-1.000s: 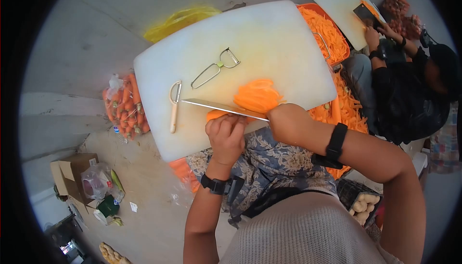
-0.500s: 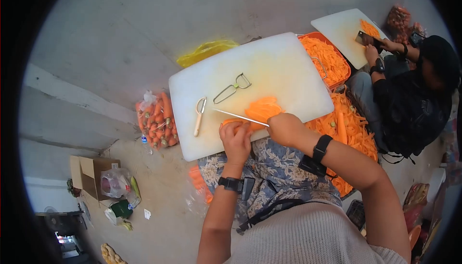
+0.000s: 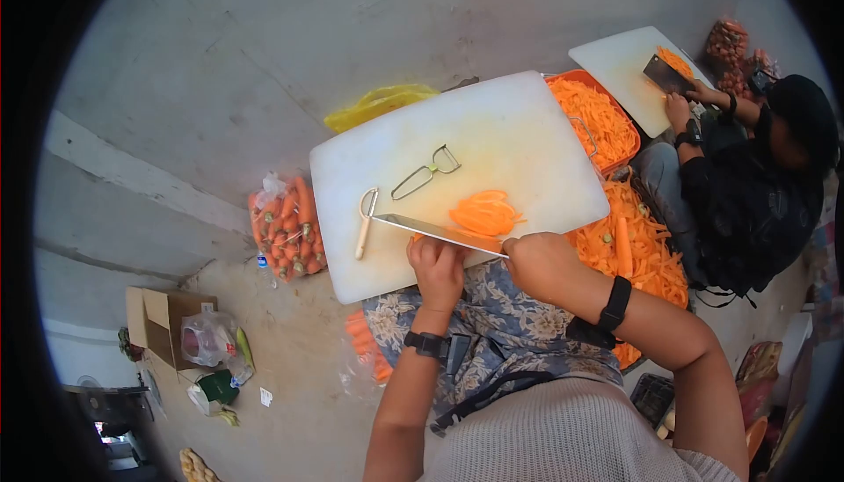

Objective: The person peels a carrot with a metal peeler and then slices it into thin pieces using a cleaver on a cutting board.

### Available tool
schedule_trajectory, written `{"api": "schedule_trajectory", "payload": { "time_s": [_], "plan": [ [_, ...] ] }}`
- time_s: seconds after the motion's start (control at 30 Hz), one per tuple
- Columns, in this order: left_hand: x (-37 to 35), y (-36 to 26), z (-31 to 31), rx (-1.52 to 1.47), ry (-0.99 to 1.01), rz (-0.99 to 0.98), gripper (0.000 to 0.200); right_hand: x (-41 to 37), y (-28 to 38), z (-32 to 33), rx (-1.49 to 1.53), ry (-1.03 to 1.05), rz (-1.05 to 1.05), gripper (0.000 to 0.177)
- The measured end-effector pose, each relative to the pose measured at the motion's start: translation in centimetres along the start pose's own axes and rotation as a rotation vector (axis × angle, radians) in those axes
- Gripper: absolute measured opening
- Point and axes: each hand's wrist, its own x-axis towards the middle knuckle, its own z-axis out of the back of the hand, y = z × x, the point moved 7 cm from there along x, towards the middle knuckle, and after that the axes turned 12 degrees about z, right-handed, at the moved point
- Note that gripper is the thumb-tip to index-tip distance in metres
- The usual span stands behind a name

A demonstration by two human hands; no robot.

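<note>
A white cutting board (image 3: 519, 130) lies across my lap. My right hand (image 3: 547, 266) grips a knife (image 3: 440, 233) by its handle, the long blade pointing left over the board's near side. Just below the blade, the curled fingers of my left hand (image 3: 437, 273) press on a carrot, which is mostly hidden by hand and knife. Beyond the blade lies a small pile of carrot slices (image 3: 485, 213). A peeler with a cream handle (image 3: 363, 225) rests left of the knife tip, and a metal Y-shaped peeler (image 3: 427, 173) lies farther back.
A bag of whole carrots (image 3: 286, 227) stands left of the board. To the right are a red crate of shredded carrot (image 3: 598, 121) and a heap of carrot strips (image 3: 646, 249). A co-worker (image 3: 738, 183) cuts with a cleaver (image 3: 666, 76) on another board (image 3: 607, 51).
The knife has come nearer to me, off the slices, its broad side now showing. My right hand has moved slightly right and down. The co-worker's cleaver has shifted slightly.
</note>
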Motion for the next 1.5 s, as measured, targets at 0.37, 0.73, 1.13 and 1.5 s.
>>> {"api": "schedule_trajectory", "payload": {
  "time_s": [0.37, 0.73, 1.13, 1.5],
  "plan": [
    [-0.2, 0.7, -0.4, 0.020, 0.018, -0.061, 0.030, -1.2, 0.0, 0.6, -0.022, 0.090, 0.003, 0.011],
    [0.3, 0.3, -0.1, -0.037, 0.016, -0.041, 0.020, 0.1, -0.8, 0.0, -0.012, 0.281, -0.101, 0.008],
    [0.7, 0.4, -0.5, -0.012, 0.071, 0.006, 0.026, 2.7, -1.4, 0.0, -0.035, 0.394, -0.102, 0.009],
    [0.6, 0.8, -0.8, -0.001, 0.093, 0.022, 0.033, 5.1, -3.4, -3.7, 0.122, 0.255, -0.088, 0.020]
  ]
}}
